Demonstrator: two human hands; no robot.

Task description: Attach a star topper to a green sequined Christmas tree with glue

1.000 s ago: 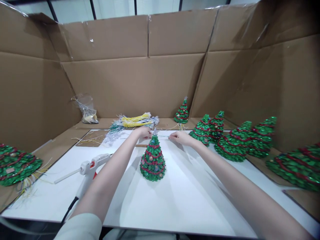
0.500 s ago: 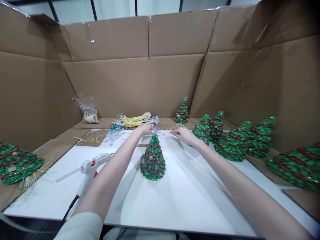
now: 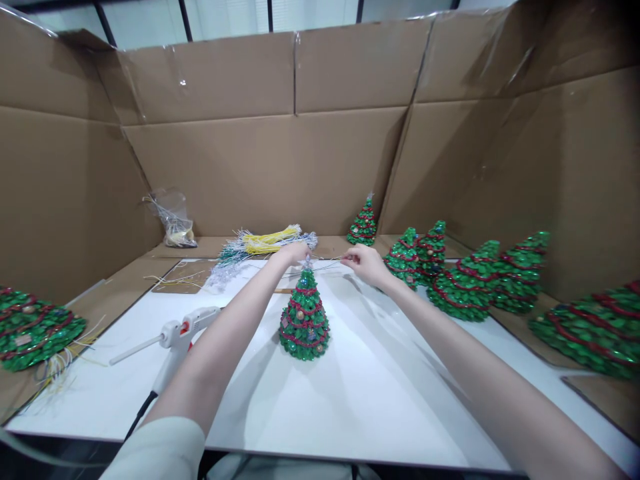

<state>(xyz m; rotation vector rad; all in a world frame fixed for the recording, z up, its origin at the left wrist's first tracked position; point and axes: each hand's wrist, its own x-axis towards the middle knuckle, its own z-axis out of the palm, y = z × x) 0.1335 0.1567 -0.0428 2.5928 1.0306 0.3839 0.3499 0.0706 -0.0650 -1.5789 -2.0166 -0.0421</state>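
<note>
A small green cone tree [image 3: 304,320] with red garlands and little ornaments stands upright on the white board [image 3: 350,400]. Just behind its silver top, my left hand [image 3: 293,253] and my right hand [image 3: 365,263] are both pinched on a thin silvery wire strand [image 3: 325,265] stretched between them. The strand runs level just past the tree's tip. Both forearms reach forward on either side of the tree.
A white glue gun [image 3: 175,337] lies at the left on the board. Bundles of yellow, green and silver wire stems [image 3: 265,243] lie at the back, beside a plastic bag [image 3: 173,217]. Several finished trees [image 3: 470,280] line the right side, another lies at the left [image 3: 35,327]. Cardboard walls surround the table.
Both hands have lifted slightly with the strand, and my right hand has closed into a tighter pinch. The tree and glue gun have stayed where they were.
</note>
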